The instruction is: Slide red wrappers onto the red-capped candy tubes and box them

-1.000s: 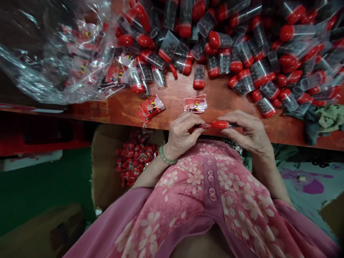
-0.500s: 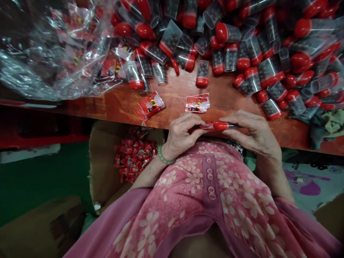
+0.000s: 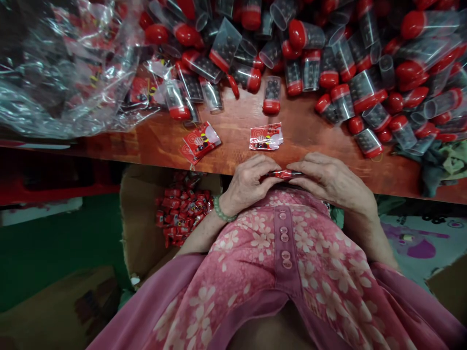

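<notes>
At the table's front edge both hands meet over a small red printed wrapper (image 3: 283, 173). My left hand (image 3: 251, 179), with a green bead bracelet above it, pinches the wrapper's left part. My right hand (image 3: 324, 176) is closed on the right end of a red-capped clear tube, which now sits inside or against the wrapper; fingers hide most of it. Just beyond the hands lie flat red printed wrappers (image 3: 265, 137) and a second small stack of wrappers (image 3: 201, 141). A single red-capped tube (image 3: 272, 96) with dark beads lies behind them.
A large pile of similar tubes (image 3: 368, 90) covers the table's back and right. A clear plastic bag (image 3: 91, 92) with wrappers lies at back left. Below the edge, a cardboard box (image 3: 140, 218) holds wrapped red pieces (image 3: 184, 211). A cloth (image 3: 450, 163) lies at right.
My right hand has moved left, toward my left hand. The tube's red cap, visible between the hands before, is now covered by the wrapper or fingers.
</notes>
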A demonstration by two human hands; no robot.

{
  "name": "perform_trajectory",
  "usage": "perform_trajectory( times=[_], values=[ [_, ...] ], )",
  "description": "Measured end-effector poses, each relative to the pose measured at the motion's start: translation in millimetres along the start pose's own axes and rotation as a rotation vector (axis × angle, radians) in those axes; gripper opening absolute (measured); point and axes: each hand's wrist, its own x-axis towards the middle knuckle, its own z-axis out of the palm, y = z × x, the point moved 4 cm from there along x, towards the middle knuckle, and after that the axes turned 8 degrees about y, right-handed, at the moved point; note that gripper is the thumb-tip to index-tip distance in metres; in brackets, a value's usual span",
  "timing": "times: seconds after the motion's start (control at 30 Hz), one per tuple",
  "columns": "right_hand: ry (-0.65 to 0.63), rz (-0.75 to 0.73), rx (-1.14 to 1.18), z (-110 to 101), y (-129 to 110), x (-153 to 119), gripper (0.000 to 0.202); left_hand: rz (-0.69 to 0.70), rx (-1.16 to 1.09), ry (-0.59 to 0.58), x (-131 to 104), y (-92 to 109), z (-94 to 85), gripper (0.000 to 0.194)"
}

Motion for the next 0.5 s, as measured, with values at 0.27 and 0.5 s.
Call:
perform_trajectory(
  times=[0.27, 0.5],
  values=[
    [-0.027, 0.109, 0.076, 15.6, -1.7, -1.4, 0.036, -0.097, -0.066, -0.135, -2.4, -7.1, 2.8, 0.018],
    [0.089, 0.250, 0.533, 17.4, 4.8, -4.2, 0.033, -0.430, -0.322, -0.307, 1.2, -15.3, -4.4, 0.038]
  ],
)
